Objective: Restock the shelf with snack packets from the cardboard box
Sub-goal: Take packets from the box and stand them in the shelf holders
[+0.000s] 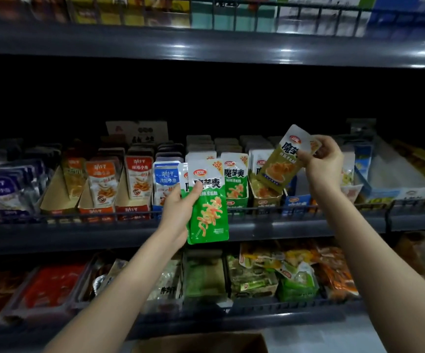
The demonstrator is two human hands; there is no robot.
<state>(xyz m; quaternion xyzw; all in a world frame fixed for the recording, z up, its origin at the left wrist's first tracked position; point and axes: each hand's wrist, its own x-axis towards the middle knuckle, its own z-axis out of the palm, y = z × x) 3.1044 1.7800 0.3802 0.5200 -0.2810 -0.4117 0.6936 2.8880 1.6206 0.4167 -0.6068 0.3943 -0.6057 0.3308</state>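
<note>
Dim, shadowy view; glare on upper shelf edge; blurred, warped borders.

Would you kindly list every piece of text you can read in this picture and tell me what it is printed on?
"魔芋爽" and "20%": green packet held in the left hand.
"魔芋", the rest covered by fingers: olive packet held in the right hand.
"魔芋爽": shelved green packet.
"深海小鱼": blue packet.
Small print, logos and lower-shelf labels: too blurred to read.

Bare left hand, bare right hand, slim bare forearms, narrow wrists
</note>
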